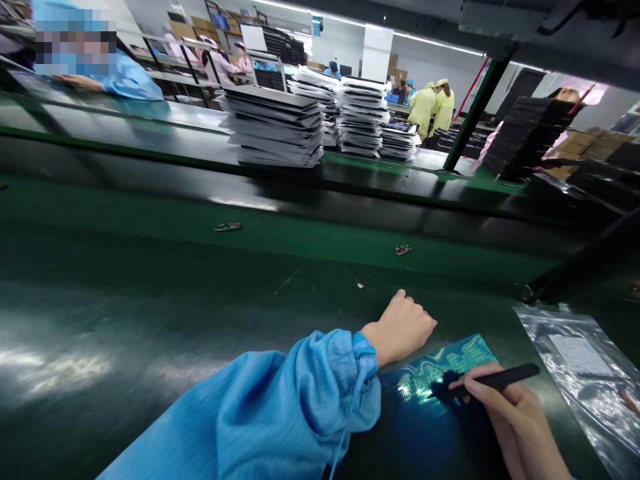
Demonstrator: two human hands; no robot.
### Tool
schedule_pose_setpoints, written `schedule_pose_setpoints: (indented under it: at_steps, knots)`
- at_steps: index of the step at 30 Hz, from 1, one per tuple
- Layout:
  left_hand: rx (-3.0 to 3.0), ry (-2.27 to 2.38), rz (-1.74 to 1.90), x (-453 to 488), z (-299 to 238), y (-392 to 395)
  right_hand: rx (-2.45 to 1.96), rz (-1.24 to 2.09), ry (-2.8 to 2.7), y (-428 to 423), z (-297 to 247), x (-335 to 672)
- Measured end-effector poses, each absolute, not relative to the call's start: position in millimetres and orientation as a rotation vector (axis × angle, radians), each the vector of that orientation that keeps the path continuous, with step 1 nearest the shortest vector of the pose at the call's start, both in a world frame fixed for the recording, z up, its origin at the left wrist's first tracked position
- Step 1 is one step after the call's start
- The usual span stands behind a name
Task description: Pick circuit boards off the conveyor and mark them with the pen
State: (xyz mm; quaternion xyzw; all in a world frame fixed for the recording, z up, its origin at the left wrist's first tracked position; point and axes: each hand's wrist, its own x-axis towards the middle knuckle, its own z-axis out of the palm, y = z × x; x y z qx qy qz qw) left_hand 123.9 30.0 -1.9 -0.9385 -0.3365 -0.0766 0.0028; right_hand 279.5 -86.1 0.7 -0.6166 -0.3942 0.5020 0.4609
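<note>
My right hand (517, 407) grips a slim black pen-like tool (505, 378), its lower end pointing down to the left over a dark glossy panel (423, 433). Shimmering green and blue reflections cover the panel's upper part. My left hand (404, 327), in a blue sleeve, is curled into a fist at the panel's upper left edge. Its fingertips are turned under, so anything inside is hidden. The sleeve covers part of the panel's left side. Right of my right hand lies a clear plastic bag (575, 393) with a white label.
On the green conveyor strip lie two small metallic parts (228, 227) (403, 250). Stacks of thin sheets (280, 130) stand on the shelf beyond. Black trays (520, 137) are piled at the back right. A dark post (480, 103) rises there. A co-worker's blue sleeve (133, 77) shows far left.
</note>
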Motion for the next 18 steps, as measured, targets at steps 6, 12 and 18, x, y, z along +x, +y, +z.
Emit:
schedule_pose_setpoints:
  at_steps: [6,12,18]
  knots:
    - [-2.953,-1.07,-0.22,123.4,1.1,28.7,-1.509,1.243,-0.99,-85.4,2.1,278.4]
    - [-2.959,-1.079,-0.208,123.5,3.8,27.7,-1.516,1.234,-0.984,-86.9,3.3,278.4]
    - [-2.958,-1.081,-0.2,122.1,4.1,28.6,-1.511,1.242,-0.97,-86.7,2.5,278.7]
